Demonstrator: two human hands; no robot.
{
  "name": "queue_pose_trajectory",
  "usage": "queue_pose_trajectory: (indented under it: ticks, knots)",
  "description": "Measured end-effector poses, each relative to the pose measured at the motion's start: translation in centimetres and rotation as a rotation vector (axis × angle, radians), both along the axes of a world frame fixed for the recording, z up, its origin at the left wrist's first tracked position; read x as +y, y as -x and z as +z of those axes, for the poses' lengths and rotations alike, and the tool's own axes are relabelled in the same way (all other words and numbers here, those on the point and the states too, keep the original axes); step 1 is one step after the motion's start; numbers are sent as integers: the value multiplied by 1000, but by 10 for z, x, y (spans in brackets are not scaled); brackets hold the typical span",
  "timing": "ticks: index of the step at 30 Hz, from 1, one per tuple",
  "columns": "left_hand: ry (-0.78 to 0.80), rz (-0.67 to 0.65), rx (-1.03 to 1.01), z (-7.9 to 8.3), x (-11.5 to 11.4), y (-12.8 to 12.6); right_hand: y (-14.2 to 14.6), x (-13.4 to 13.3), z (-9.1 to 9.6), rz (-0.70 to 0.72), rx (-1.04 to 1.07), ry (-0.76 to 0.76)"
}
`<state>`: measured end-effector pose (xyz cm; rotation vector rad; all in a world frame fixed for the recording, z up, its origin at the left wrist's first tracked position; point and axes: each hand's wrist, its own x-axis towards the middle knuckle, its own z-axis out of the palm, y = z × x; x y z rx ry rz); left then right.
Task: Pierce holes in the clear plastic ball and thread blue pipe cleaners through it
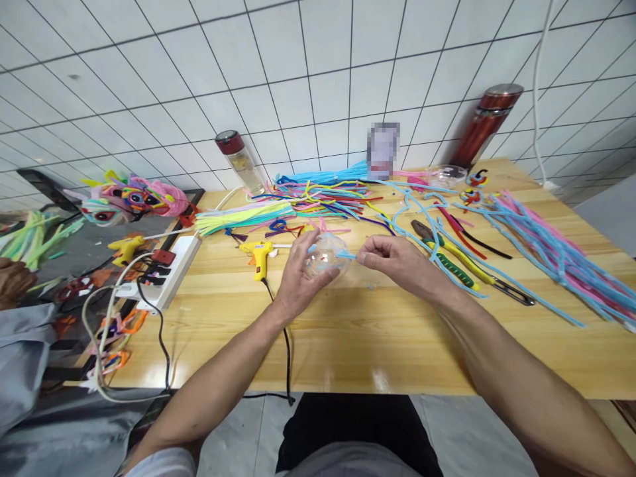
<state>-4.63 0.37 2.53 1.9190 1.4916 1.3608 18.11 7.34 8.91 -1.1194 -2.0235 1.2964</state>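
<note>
My left hand is wrapped round a clear plastic ball, thumb in front and fingers behind it. A short piece of light blue pipe cleaner reaches from the ball to my right hand, whose thumb and fingertips pinch its end. Whether the piece is fixed to the ball, I cannot tell. Just left of my left hand, a yellow hot glue gun rests on the wooden table, its nozzle towards the ball. Pliers with green and yellow handles lie to the right of my right hand.
Bundles of coloured pipe cleaners lie along the back, more at the right. A glass bottle and a red thermos stand by the tiled wall. A white power strip with cords, and a co-worker's hand, are at the left.
</note>
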Motion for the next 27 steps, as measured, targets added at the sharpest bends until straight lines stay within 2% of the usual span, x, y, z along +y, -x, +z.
queue_pose_trajectory:
  ticks: [5,11,20,27]
  knots:
    - [-95,-43,56,-3,1,-4,1,-2,3,-24,48,-32]
    - [-71,-72,53,-3,0,-4,4,-2,0,-23,92,-37]
    - [-90,-109,100,-3,1,-3,7,5,-13,-154,211,-130]
    - [-85,-88,142,-4,1,-5,9,8,-22,-111,216,-105]
